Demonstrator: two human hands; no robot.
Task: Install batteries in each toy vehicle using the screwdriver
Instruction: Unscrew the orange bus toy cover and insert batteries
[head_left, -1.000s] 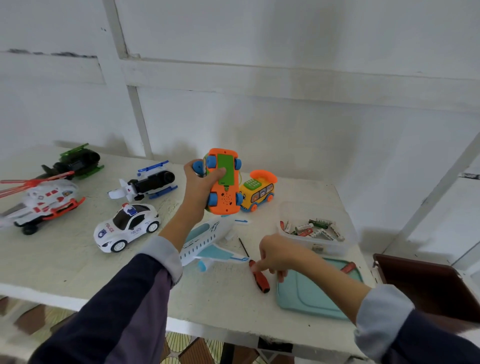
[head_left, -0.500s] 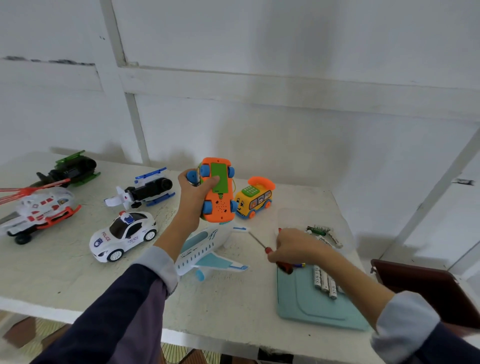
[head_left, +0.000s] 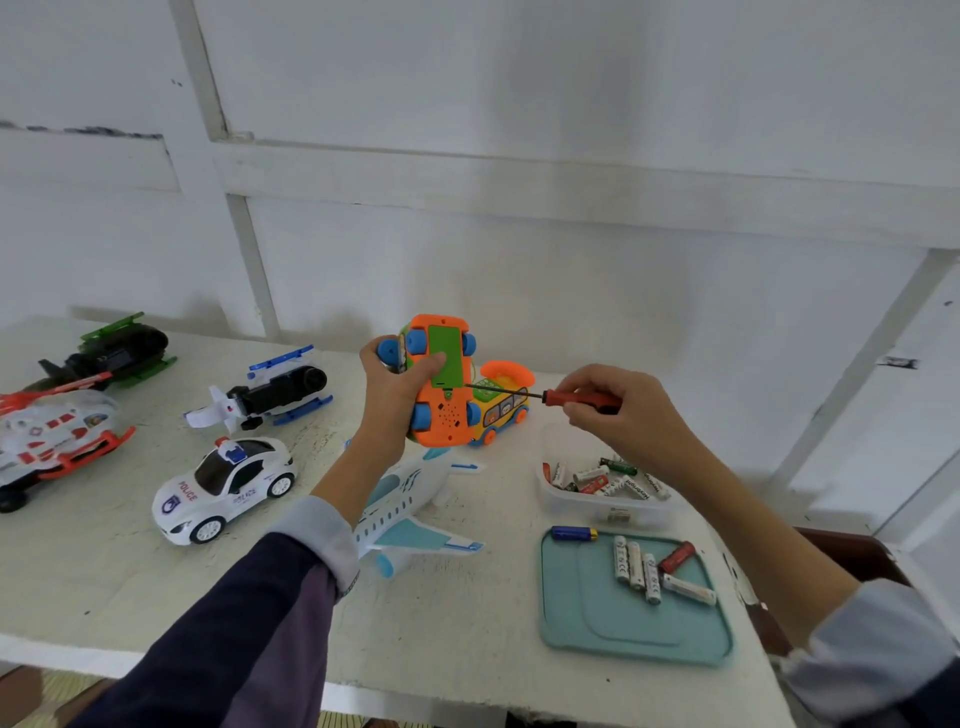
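Observation:
My left hand (head_left: 390, 395) grips an orange toy car (head_left: 441, 410) with blue wheels, held up above the table with its underside and green battery cover facing me; my thumb lies across the cover. My right hand (head_left: 618, 415) pinches the red handle of a screwdriver (head_left: 576, 399), held level, its thin shaft pointing left with the tip at the lower right edge of the green cover. Loose batteries (head_left: 644, 569) lie on a teal tray (head_left: 597, 618), and more batteries fill a clear tub (head_left: 587, 501) behind it.
On the white table (head_left: 467, 639) stand a yellow bus toy (head_left: 501, 410), a white-and-blue airplane (head_left: 415, 509), a police car (head_left: 223, 488), a black-and-blue helicopter (head_left: 270, 395), a black-and-green helicopter (head_left: 114, 353) and a white-and-red helicopter (head_left: 52, 436). A dark brown box (head_left: 852, 556) sits off the right edge.
My right hand picked the screwdriver up from the table and raised it, bringing its tip to the orange car's green cover. My left hand kept holding the car up.

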